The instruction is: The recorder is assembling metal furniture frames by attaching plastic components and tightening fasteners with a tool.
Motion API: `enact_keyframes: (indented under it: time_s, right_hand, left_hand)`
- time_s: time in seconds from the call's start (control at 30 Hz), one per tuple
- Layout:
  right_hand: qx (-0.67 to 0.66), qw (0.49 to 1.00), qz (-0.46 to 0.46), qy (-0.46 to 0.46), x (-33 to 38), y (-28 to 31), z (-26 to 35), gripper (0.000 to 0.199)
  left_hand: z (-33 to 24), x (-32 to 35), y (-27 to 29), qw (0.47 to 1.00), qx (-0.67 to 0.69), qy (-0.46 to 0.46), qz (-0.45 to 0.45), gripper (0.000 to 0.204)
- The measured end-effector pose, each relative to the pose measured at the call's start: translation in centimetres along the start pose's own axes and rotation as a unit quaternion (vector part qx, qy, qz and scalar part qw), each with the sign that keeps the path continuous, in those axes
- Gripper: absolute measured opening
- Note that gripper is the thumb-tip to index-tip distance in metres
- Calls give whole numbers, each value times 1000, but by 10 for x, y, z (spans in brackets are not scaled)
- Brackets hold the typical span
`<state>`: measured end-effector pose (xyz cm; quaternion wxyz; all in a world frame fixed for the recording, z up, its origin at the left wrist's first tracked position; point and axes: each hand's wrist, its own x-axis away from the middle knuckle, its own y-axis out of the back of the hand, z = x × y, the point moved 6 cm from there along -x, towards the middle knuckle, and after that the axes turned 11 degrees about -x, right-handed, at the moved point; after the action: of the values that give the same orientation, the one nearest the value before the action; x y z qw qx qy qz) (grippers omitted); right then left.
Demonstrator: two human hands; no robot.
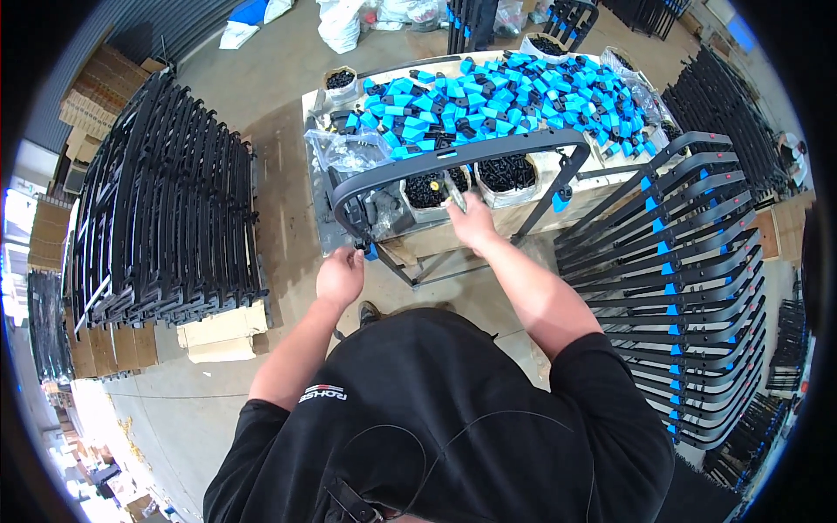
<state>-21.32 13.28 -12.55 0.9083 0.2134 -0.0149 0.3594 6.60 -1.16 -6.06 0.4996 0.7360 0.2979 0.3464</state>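
In front of me a black curved tube frame (462,153) stands at the near edge of the table, with a blue-and-black plastic piece (561,200) on its right leg. Another blue piece (371,253) sits low on its left leg. My left hand (340,275) is closed beside that piece, its fingertips pinched together; what they hold is too small to tell. My right hand (474,224) grips a slim silver hand tool (455,193) with a yellow part near it, held over the bags of black small parts (425,193). The tool's exact kind is unclear.
A large heap of blue-and-black plastic pieces (506,98) covers the table. Another bag of black parts (507,173) stands at its near edge. Black frames are stacked on the left (166,205), and frames with blue pieces are stacked on the right (697,296). Flattened cardboard (225,334) lies at left.
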Motion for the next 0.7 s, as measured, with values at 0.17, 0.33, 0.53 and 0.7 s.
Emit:
enact_keyframes:
  time_s: [0.17, 0.33, 0.53, 0.7]
  right_hand:
    - [-419, 822, 296, -247, 79, -40, 14, 25]
    - [-417, 787, 364, -271, 118, -59, 29, 25]
    - [-163, 959, 230, 29, 96, -42, -5, 40]
    - [-303, 923, 225, -72, 90, -46, -6, 27]
  left_hand:
    - [-28, 18, -22, 913, 394, -80, 67, 42]
    - [-57, 7, -35, 849, 507, -78, 127, 33]
    - [-19, 33, -17, 886, 452, -107, -11, 20]
    - [34, 33, -11, 817, 571, -61, -46, 9]
